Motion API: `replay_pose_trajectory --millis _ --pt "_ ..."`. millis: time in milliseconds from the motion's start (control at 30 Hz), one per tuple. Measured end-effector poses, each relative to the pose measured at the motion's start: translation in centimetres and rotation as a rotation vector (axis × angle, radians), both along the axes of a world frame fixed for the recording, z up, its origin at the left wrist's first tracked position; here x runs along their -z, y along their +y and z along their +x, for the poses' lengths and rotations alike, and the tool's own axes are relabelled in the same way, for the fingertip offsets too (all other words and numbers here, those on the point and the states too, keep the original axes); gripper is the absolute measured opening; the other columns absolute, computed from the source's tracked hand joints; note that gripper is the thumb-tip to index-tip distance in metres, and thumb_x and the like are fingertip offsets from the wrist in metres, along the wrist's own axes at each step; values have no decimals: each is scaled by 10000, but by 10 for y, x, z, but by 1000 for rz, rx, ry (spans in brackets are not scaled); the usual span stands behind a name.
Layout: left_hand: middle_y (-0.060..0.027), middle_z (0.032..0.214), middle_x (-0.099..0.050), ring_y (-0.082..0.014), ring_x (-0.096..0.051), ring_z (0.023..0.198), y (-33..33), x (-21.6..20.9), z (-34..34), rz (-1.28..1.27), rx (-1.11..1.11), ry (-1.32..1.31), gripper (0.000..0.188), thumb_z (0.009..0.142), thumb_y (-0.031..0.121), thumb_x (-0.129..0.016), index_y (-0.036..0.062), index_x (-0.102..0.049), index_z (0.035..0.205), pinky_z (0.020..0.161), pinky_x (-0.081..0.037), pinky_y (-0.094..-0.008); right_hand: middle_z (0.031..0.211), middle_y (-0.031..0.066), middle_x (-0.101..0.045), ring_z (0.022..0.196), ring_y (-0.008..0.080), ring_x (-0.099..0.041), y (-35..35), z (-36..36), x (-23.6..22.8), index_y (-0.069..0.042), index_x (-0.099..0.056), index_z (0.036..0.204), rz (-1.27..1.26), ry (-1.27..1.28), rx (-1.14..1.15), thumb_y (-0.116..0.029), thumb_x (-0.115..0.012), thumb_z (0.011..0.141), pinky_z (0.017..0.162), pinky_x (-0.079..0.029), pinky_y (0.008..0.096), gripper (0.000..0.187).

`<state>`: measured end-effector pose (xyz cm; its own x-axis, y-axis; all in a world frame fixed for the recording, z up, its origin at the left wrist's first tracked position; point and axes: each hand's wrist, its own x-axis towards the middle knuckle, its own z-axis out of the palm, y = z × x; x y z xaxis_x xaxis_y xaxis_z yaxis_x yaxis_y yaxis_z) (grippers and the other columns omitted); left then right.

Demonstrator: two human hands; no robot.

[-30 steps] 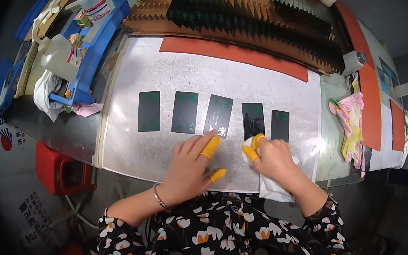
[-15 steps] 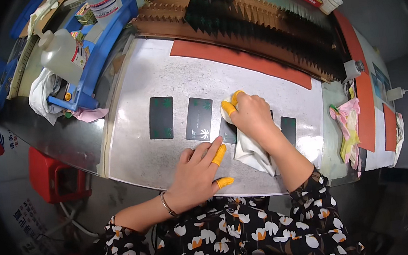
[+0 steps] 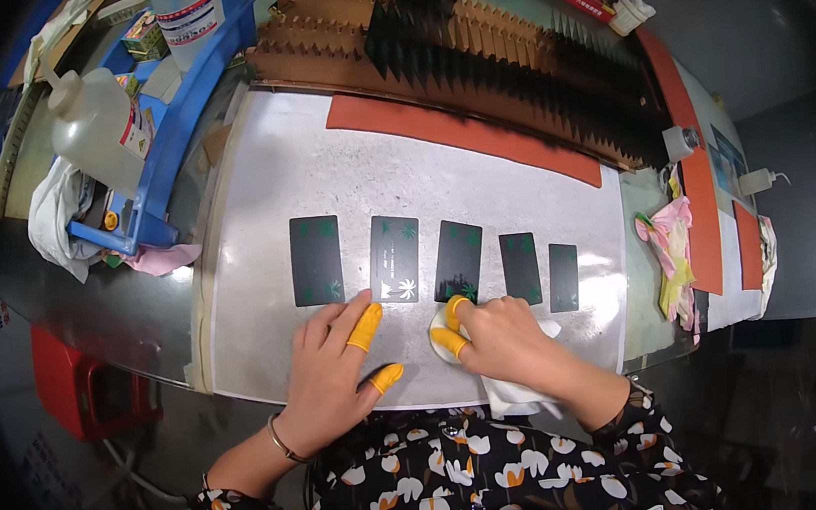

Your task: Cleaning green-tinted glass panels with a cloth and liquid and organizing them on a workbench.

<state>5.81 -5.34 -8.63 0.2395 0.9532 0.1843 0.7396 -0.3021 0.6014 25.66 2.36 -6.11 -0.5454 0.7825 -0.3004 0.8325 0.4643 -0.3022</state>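
Left hand [image 3: 329, 375] flat on white sheet [image 3: 317, 165], fingers spread and released, yellow cots on forefinger and thumb; forefinger tip just below second dark panel [image 3: 395, 258]. Right hand [image 3: 503, 337] bunched around white cloth [image 3: 514, 394], fingers grasping it, pressed at lower edge of third dark panel [image 3: 458, 260]. Five panels in a row, small gaps between; first dark panel [image 3: 315, 261] far left. Bare sheet above row up to orange strip [image 3: 455, 134]; little room below hands before near edge of counter [image 3: 123, 318]. Cloth mostly hidden under right hand. Panel markings too small to read. Blue tray [image 3: 180, 110] crowds left edge.
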Motion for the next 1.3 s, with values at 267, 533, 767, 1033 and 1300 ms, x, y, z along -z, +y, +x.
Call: replay_pose_trajectory --millis 267,533,767,1033,1300 --pt "-136 1246 -440 -262 -430 1045 2 -3 -2 61 25 129 433 647 279 -670 -39 -556 917 811 -338 -380 695 233 -596 696 385 -585 89 -71 -1 33 -567 802 148 75 89 -179 -553 738 643 -462 454 222" --pt "-135 1230 -456 -251 -435 1041 -4 -1 -5 43 28 80 404 656 307 -662 -31 -579 860 813 -334 -372 614 210 -580 605 377 -583 45 -62 17 19 -571 748 137 101 112 -201 -587 739 577 -468 447 220" --pt "-130 1228 -454 -271 -443 1049 -11 0 -26 45 12 -65 456 682 246 -651 -27 -532 1028 837 -337 -381 548 196 -559 520 351 -574 -1 -54 8 32 -549 732 38 44 -7 -167 -597 694 501 -451 445 208" --pt "-120 1207 -472 -273 -459 1025 -21 -2 -59 100 -80 43 445 648 209 -680 -19 -531 1000 813 -350 -393 574 198 -570 530 365 -569 27 -91 -15 20 -545 806 -55 114 -248 -192 -569 729 527 -448 445 227" --pt "-103 1198 -495 -236 -479 999 -18 2 -57 89 -77 124 406 632 239 -687 -16 -568 925 746 -346 -372 605 215 -581 563 364 -584 75 -143 17 23 -561 754 116 170 -137 -179 -570 726 554 -465 447 204"
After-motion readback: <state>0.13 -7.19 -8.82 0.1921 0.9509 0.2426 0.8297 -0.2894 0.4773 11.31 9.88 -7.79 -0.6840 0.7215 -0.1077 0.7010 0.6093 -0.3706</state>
